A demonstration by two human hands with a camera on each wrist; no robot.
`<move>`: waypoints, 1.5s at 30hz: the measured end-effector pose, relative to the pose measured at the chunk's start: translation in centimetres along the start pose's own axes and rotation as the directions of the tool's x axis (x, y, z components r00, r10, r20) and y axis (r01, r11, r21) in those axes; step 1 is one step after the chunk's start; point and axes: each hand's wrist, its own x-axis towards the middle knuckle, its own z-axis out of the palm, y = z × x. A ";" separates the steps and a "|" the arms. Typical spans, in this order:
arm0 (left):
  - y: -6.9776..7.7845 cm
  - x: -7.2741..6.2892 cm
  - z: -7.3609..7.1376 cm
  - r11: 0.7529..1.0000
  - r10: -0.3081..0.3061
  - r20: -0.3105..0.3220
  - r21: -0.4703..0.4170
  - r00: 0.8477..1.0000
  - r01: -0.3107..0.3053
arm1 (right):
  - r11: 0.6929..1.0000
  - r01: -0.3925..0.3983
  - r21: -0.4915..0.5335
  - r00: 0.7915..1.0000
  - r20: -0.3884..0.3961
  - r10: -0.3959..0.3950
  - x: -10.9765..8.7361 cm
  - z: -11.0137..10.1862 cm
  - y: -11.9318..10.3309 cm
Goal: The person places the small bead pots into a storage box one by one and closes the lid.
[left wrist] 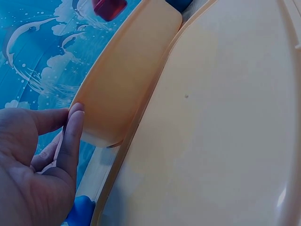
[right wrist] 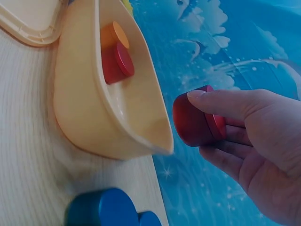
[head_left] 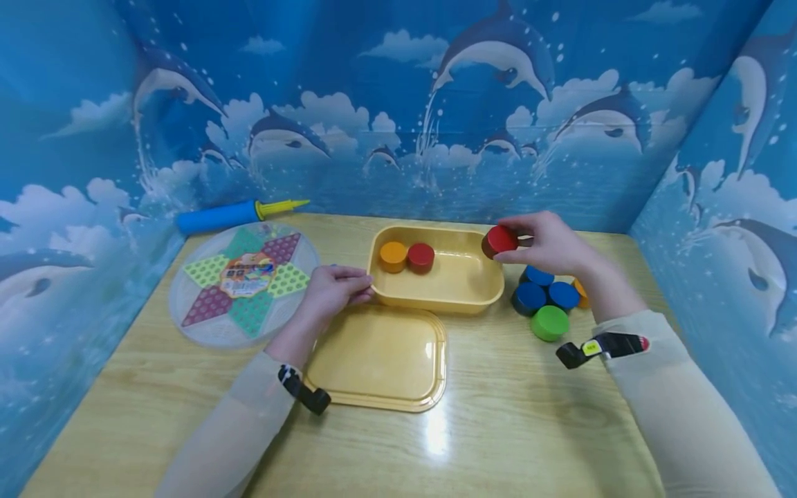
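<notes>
My right hand point(head_left: 542, 242) holds a short red cylinder point(right wrist: 195, 117), with a seam like a small lidded tin, between thumb and fingers. It is raised at the right end of a yellow plastic box point(head_left: 463, 303). Inside the box, toward its left, an orange cylinder point(head_left: 393, 256) and another red cylinder point(head_left: 420, 258) stand side by side. With thumb and fingertips, my left hand point(left wrist: 42, 155) pinches the rim at the box's left end. Several blue cylinders point(head_left: 530, 299), a green cylinder point(head_left: 550, 324) and a partly hidden orange one point(head_left: 580, 293) stand below my right forearm.
The yellow lid point(head_left: 380, 360) lies flat in front of the box. At the left is a round Chinese checkers board point(head_left: 249, 277) with a colored star, and behind it a blue pump point(head_left: 218, 218) with a yellow nozzle. Dolphin-print cloth point(head_left: 398, 104) encloses the table's back and sides.
</notes>
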 end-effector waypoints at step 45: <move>-0.1 0.2 -0.2 1.000 -0.004 0.012 -0.018 1.000 0.004 | 0.999 0.046 -0.017 0.980 0.192 -0.042 8.0 7.8 -0.4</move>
